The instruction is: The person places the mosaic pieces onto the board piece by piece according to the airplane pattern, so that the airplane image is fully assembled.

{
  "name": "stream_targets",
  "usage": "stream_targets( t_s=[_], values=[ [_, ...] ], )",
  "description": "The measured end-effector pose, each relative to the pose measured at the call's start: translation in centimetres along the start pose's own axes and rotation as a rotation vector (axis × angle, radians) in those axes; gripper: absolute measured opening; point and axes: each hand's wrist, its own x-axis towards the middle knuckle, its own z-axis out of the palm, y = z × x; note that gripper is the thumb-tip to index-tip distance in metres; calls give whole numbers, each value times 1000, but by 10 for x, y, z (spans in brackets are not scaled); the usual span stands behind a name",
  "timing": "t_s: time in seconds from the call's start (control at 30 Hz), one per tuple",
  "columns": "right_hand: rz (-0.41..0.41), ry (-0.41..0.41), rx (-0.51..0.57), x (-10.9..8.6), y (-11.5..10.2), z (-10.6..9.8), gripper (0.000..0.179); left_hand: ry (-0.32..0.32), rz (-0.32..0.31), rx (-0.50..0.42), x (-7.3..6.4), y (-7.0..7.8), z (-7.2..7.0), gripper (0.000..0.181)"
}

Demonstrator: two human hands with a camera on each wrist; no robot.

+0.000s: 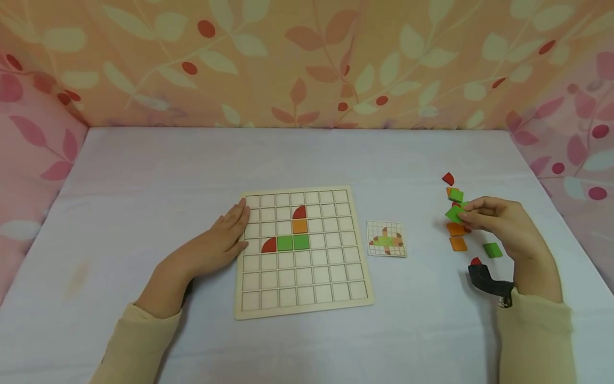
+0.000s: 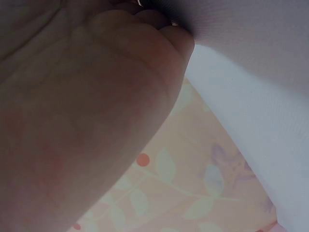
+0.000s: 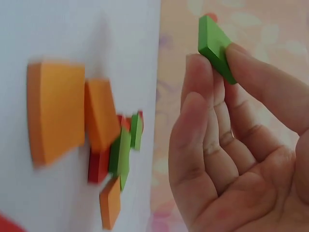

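We are counting: five pieces (image 1: 285, 243) set on grid board (image 1: 288, 279); loose pieces (image 1: 458, 244) lying unplaced; right hand (image 1: 506, 224) pinching green square (image 1: 453, 214); left hand (image 1: 213, 240) resting straight-fingered at board's edge.

Right wrist view: red item (image 3: 7, 225), probably a piece, cropped at eight o'clock; orange piece (image 3: 60, 108), nine o'clock, blurred.

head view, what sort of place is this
Probably a small indoor tabletop play or filming corner, though the wider room is out of sight: leaf-patterned backdrop, white tabletop, and a gridded board lying on it.
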Motion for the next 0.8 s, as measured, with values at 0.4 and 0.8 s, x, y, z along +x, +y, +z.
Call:
stream_targets(
  t_s=[0.4, 0.8],
  values=[
    [-55, -1, 33, 2, -26, 23, 8, 6, 8, 17, -1, 1, -1, 66],
    [-62, -52, 3, 5, -48, 49, 21, -3, 7, 16, 0, -1, -1, 66]
  ],
)
